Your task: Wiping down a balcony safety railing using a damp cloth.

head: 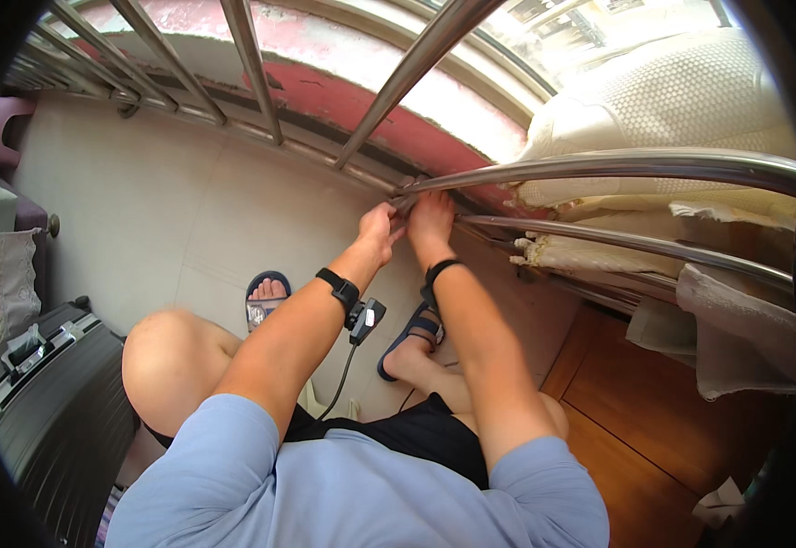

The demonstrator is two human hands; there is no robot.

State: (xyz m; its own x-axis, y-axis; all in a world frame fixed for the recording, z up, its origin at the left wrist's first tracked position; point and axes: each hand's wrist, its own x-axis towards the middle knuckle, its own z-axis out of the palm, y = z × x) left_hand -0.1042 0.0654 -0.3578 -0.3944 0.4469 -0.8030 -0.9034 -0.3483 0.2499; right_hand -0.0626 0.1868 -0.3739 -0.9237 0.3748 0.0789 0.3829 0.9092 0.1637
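Both arms reach forward to the low corner where the steel tubes of a metal rack meet. My left hand point(379, 229) is at the near side of that corner, its fingers bent around or against something greyish. Close beside it, my right hand point(431, 220) lies over the joint, its fingers reaching under the upper tube point(597, 164). A small grey piece point(405, 203) shows between the hands; whether it is cloth or part of the rack, I cannot tell. The fingertips are largely hidden.
Steel bars point(254, 75) slant upward ahead, before a peeling pink and white wall point(343, 92) under a window. Pale textured cloths point(658, 96) hang on the right over the tubes. A dark ribbed suitcase point(69, 411) stands at my left; a wooden panel point(645, 425) is at right.
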